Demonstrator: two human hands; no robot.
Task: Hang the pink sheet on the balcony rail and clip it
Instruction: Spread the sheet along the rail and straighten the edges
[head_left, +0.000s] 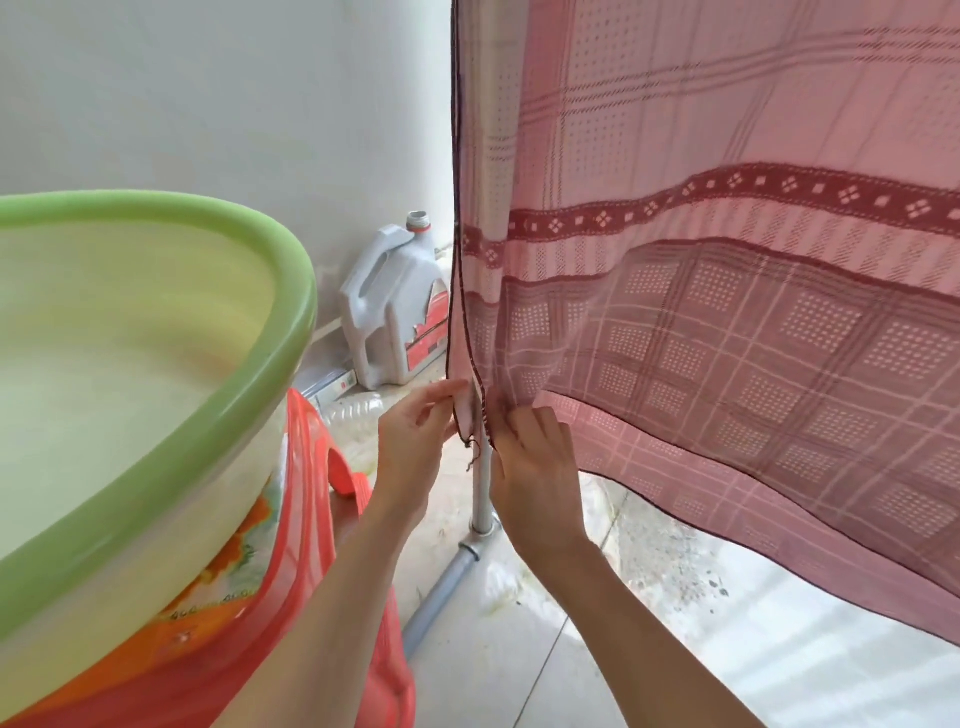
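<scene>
**Matching the sheet's corners at the post**

On the near left a green-rimmed basin (156, 332) sits stacked on a red plastic tub (358, 597), both close beside the person. Farther back, against the white wall (208, 104), a white plastic jug (387, 317) with a torn red label stands uncapped on the floor.

The left hand (410, 447) comes next: thumb and fingers pinch the bottom corner of one layer of the pink sheet (727, 208), a loose thread dangling just beneath. Right beside it, the right hand (535, 467) has its fingers curled onto the dark-stitched edge of the other layer, gripping it. Between and behind the hands a white upright post (482, 483) drops to a grey pipe (441, 587) on the tiled floor.

The sheet already hangs doubled over something above the view, and fills the right side, its lower hem sloping down toward the near right. No clip is visible, and the rail itself is out of sight.

To do this step well, I would say the two corners should be brought level and the side edges pulled taut together, so the halves balance. Tugging evenly matters; a hard pull on one layer could drag the sheet off its support.
</scene>
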